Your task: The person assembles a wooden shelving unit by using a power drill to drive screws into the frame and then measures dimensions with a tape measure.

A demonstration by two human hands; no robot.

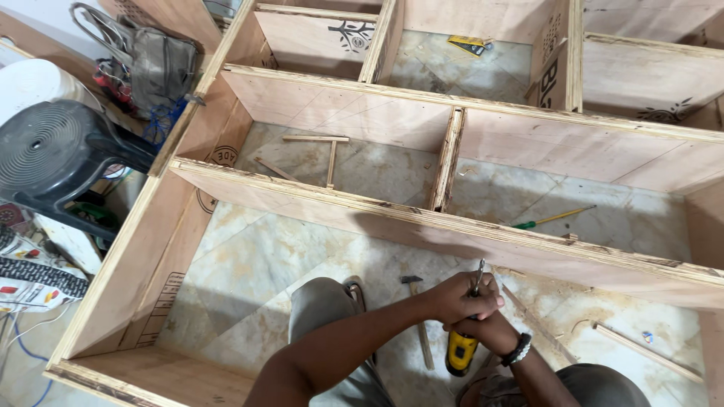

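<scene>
Both my hands hold a yellow and black power drill [461,352] low in the middle of the view. My left hand [460,296] wraps the front end near the chuck. My right hand [492,332], with a dark beaded bracelet at the wrist, grips the handle below. The drill's bit [480,273] points up and away, its tip close to the lower edge of a long plywood divider [317,202] of a big plywood frame lying on a marble floor. A hammer [419,320] with a wooden handle lies on the floor just left of my hands.
A green-handled screwdriver [554,218] lies in the compartment beyond the divider. Thin wood strips [326,147] lie further left, another strip [648,351] lies right of my hands. A black plastic stool [53,151] and a grey bag [154,64] stand outside the frame at left. My knee [320,301] is beside the hammer.
</scene>
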